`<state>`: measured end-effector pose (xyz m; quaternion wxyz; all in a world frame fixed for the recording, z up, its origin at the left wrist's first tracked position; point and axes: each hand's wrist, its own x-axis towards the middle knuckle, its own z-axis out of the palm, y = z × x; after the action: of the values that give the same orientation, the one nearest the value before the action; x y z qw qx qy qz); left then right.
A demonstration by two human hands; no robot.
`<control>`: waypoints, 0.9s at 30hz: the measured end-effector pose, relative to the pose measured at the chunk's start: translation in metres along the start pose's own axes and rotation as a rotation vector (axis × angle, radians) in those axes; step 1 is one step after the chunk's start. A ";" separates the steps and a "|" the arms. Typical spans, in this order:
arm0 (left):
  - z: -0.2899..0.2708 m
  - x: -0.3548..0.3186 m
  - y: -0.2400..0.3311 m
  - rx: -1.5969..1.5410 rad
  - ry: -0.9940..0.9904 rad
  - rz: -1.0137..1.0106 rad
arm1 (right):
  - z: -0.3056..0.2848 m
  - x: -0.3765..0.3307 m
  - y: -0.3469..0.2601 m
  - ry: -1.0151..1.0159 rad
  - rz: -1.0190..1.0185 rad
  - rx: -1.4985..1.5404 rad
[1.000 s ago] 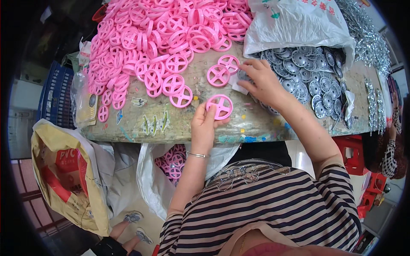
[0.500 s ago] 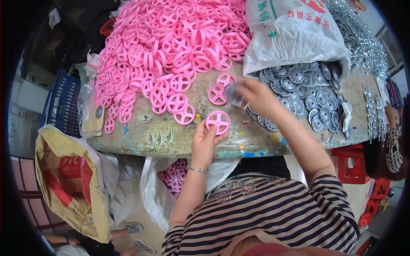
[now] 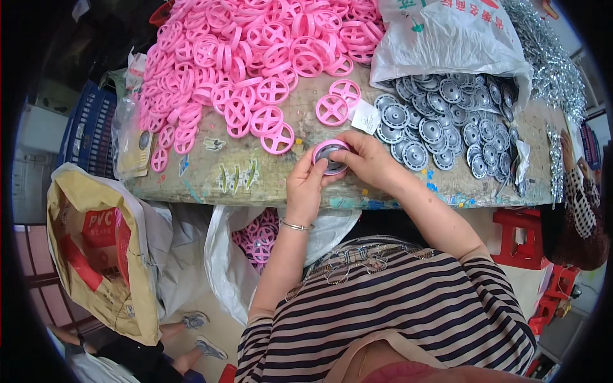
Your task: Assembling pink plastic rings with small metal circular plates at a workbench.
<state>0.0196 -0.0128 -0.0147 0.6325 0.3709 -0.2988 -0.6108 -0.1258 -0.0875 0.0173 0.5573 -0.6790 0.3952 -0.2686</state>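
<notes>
Pink wheel rim: the molded, glossy plastic ring (image 3: 319, 149) was at the centre of the frame, above the table's near edge, with both hands on it; being round, it had no long axis, and its face pointed up toward the camera.
Grey hubcap disc: a round, metallic-looking disc (image 3: 328, 152) sat inside the ring, face up, partly covered by a thumb; whether it was fully seated could not be told.
Left hand: the hand (image 3: 304, 186) was curled nearly closed, gripping the ring's lower left between thumb and fingers.
Right hand: this hand (image 3: 370, 163) was partly closed, its thumb across the disc and its fingers at the ring's upper right.
Loose pair: two four-spoked pink wheels (image 3: 332, 110) lay flat and overlapping, just above the hands.
Pink heap: matching wheels (image 3: 255, 57) filled the upper left and upper middle, tilted every way, some on edge.
Grey pile: ridged, dished discs (image 3: 415, 155) overlapped at right of centre, below a crinkled white plastic bag (image 3: 447, 51).
Paper slip: a small white piece (image 3: 366, 117) lay between the loose pair and the pile.
Tabletop: the worn, paint-flecked surface (image 3: 271, 179) curved across the frame.
Tinsel: shiny silver strands (image 3: 543, 54) bunched at upper right.
</notes>
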 end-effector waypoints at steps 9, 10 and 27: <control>-0.036 -0.060 0.009 0.557 0.484 0.207 | -0.008 0.019 -0.009 0.115 -0.170 -0.284; -0.045 -0.072 0.016 0.689 0.542 0.287 | -0.013 0.029 -0.006 0.126 -0.166 -0.281; 0.012 -0.018 0.019 0.178 0.283 0.453 | -0.005 -0.013 -0.038 -0.241 0.180 -0.015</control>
<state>0.0188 0.0031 0.0096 0.7533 0.4302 -0.3352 -0.3675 -0.1278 -0.0773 0.0559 0.6175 -0.6722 0.3869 -0.1312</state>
